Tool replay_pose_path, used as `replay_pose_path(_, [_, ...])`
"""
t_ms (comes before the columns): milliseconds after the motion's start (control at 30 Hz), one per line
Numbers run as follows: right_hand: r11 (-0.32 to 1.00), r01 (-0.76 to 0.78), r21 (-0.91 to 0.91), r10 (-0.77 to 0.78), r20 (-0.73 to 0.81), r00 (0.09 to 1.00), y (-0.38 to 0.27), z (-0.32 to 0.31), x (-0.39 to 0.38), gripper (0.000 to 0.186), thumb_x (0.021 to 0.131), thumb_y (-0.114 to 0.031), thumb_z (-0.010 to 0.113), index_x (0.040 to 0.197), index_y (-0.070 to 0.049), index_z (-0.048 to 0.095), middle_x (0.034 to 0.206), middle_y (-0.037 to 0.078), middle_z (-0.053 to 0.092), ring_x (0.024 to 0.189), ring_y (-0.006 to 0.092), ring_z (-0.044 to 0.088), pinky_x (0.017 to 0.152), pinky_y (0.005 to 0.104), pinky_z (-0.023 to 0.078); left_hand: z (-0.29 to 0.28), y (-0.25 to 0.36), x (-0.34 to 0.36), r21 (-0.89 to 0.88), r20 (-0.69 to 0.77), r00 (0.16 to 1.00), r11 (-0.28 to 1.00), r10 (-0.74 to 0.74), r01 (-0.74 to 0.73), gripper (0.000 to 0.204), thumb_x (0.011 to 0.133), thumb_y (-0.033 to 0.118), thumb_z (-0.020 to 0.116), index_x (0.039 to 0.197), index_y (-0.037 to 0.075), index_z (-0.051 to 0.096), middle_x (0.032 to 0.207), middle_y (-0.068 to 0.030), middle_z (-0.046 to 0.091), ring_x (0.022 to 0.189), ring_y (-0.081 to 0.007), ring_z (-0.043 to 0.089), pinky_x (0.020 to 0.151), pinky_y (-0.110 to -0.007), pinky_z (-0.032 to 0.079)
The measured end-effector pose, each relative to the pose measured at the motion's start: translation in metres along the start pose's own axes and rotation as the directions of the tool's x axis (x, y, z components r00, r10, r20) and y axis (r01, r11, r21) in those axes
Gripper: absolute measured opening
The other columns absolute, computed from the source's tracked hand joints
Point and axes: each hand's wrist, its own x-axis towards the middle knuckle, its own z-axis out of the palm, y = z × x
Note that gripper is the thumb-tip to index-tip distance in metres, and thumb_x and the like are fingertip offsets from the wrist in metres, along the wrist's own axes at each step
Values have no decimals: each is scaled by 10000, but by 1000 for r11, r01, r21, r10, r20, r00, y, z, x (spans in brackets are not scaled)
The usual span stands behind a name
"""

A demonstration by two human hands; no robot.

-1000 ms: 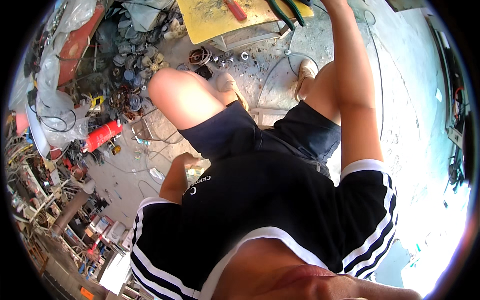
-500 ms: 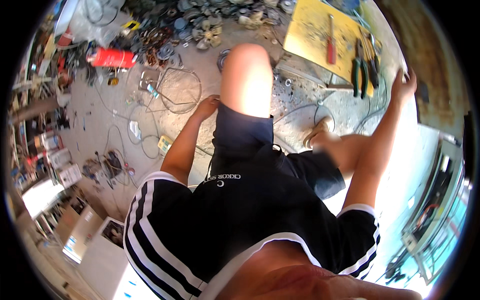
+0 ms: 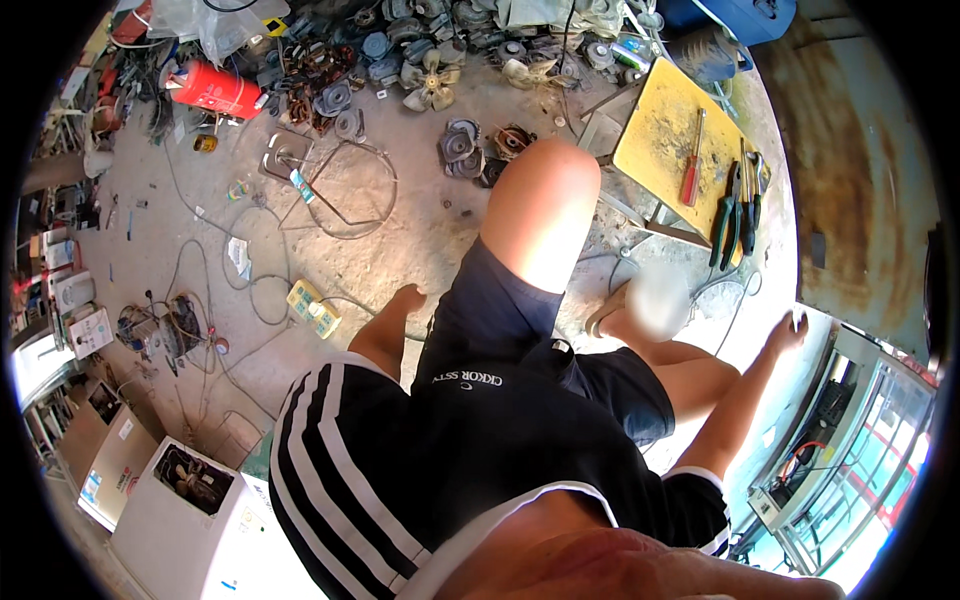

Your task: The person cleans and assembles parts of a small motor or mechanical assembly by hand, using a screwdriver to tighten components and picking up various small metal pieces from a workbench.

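My left hand [image 3: 408, 298] hangs low beside my left thigh, above the concrete floor. Its fingers are too small and blurred to make out. Out to the right, my right hand [image 3: 788, 335] hangs near the lower edge of a rusty panel [image 3: 860, 150]. Its thumb and fingers stand a little apart with a bright gap between them, and I see nothing held. Ahead of it is a low stool with a yellow top [image 3: 665, 120]. On the stool lie a red-handled screwdriver [image 3: 691, 175] and dark-handled pliers [image 3: 727, 220], with more hand tools beside them.
Motor parts and fan blades [image 3: 432, 82] are heaped along the far side. A red cylinder [image 3: 215, 90] lies at far left. A wire ring frame [image 3: 350, 190], a yellowish power strip [image 3: 313, 308] and loose cables are on the floor. A white box [image 3: 185, 520] stands at lower left.
My view has shifted, so the stool and its tools appear lower and farther right. Both hands hang lower in the picture; the left hand shows apart from the knee.
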Motion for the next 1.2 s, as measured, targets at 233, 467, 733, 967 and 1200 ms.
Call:
replay_pose_path(233, [989, -138, -62, 134, -59, 989, 5, -87, -37, 415, 873, -219, 681, 1252, -59, 623, 1197, 200, 645, 999, 291, 686, 851, 397, 551, -68, 47, 101, -33, -552, 787, 935, 277, -352, 328, 875, 296, 560, 1032, 15, 625, 1079, -234, 653, 1025, -394, 622, 872, -457, 507])
replay_pose_path(467, [978, -193, -79, 191, -37, 981, -11, -92, -83, 410, 880, -196, 648, 1245, -12, 612, 1218, 189, 634, 1018, 290, 663, 849, 387, 545, -231, 176, 139, -139, -663, 730, 931, 165, -337, 261, 879, 272, 551, 990, 49, 626, 965, -210, 676, 909, -408, 636, 810, -506, 506])
replay_pose_path(733, [961, -253, -110, 265, 109, 958, 28, -85, -78, 354, 905, -164, 644, 1231, -27, 625, 1223, 174, 637, 1091, 277, 624, 876, 366, 532, -394, 278, 183, -227, -769, 607, 805, 197, -549, 479, 892, 350, 598, 1267, 54, 561, 1076, -191, 689, 1022, -347, 654, 879, -413, 505])
replay_pose_path(967, [953, -303, -17, 298, 233, 926, 32, -79, -78, 354, 936, -185, 635, 1243, -10, 608, 1241, 164, 623, 1095, 266, 611, 909, 349, 512, -459, 268, 295, -342, -900, 392, 867, -191, -363, 640, 883, 352, 610, 1408, 51, 403, 1166, -248, 645, 1038, -407, 638, 908, -449, 502])
replay_pose_path(1200, [966, -253, -43, 252, 363, 897, 8, -78, -73, 345, 955, -165, 610, 1251, 10, 582, 1240, 140, 625, 1090, 257, 610, 922, 345, 502, -522, 259, 306, -506, -750, 597, 828, -285, -240, 568, 889, 418, 603, 1255, -15, 566, 1226, -224, 617, 1088, -380, 617, 919, -466, 493])
